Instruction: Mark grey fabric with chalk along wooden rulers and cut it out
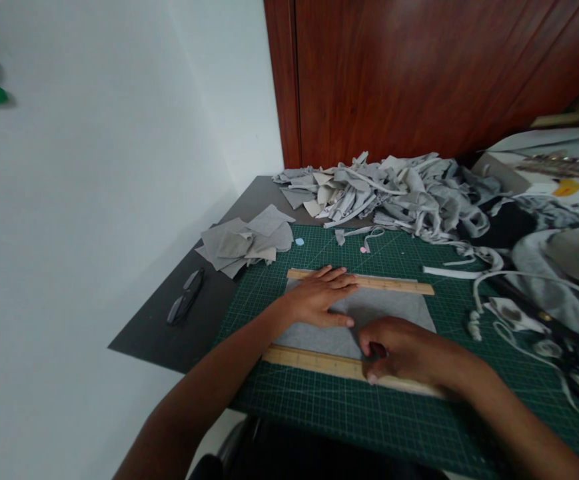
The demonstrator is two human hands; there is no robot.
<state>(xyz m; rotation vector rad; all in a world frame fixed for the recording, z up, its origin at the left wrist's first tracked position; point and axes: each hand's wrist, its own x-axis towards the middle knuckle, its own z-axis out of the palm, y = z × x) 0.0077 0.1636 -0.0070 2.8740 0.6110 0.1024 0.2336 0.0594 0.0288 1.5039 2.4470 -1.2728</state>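
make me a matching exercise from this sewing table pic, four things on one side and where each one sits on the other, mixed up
Things:
1. left hand
2. right hand
3. glasses
4. heap of fabric strips

Places:
A. on the dark table surface, left of the green cutting mat
B. flat on the grey fabric piece, fingertips on the far wooden ruler
C. at the back of the table, in front of the wooden door
D. pressing on the near wooden ruler

Pairs: 1-B, 2-D, 3-A, 4-C
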